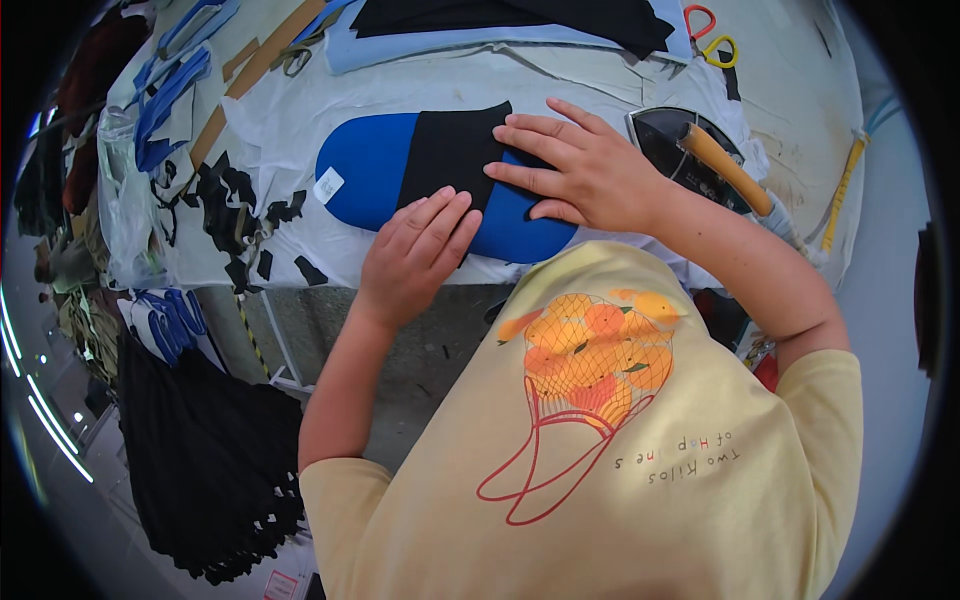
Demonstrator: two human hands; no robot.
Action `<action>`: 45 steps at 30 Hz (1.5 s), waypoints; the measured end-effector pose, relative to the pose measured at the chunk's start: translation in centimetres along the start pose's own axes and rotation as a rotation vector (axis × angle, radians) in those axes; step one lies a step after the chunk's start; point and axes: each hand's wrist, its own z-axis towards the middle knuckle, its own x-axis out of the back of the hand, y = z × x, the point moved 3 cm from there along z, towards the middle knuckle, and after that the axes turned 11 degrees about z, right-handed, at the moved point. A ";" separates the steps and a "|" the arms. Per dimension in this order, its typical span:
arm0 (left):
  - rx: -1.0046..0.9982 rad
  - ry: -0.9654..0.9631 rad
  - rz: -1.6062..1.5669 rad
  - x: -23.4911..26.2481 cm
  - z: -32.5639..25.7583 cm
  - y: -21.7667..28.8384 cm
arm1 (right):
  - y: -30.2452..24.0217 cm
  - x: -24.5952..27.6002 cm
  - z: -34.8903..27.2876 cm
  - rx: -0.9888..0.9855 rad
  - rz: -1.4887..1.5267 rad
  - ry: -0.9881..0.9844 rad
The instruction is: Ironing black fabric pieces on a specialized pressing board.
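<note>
Black cloth piece (440,150), one, lying across one blue oval pad (365,155) near the front edge of the white-covered table (800,150). Left hand (415,250) flat, fingers nearly together, on the cloth's near part; right hand (590,172) flat, fingers spread, at its right border. Bare pad leftward, one label (327,185) there; one iron (730,168) beside right hand.

Blue oval board (366,160) partly out of sight beneath black cloth (441,150)

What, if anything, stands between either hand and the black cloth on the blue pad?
Nothing visible: the left hand and right hand both touch the black cloth. The iron sits to the right, off the blue pad.
</note>
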 end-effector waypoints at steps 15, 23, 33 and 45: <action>-0.002 -0.005 -0.072 0.1 -0.3 -0.4 | 0.8 0.7 -0.7 -0.229 0.021 0.078; 0.048 0.018 -0.059 0.2 -0.3 -0.2 | 7.2 6.7 -10.7 -1.109 0.033 -0.150; 0.084 0.076 -0.038 0.4 -0.2 0.1 | 5.4 9.1 -10.2 -0.803 0.060 0.098; 0.272 0.186 -0.007 1.5 -3.7 -1.0 | -5.7 7.9 7.6 -0.095 0.090 -0.413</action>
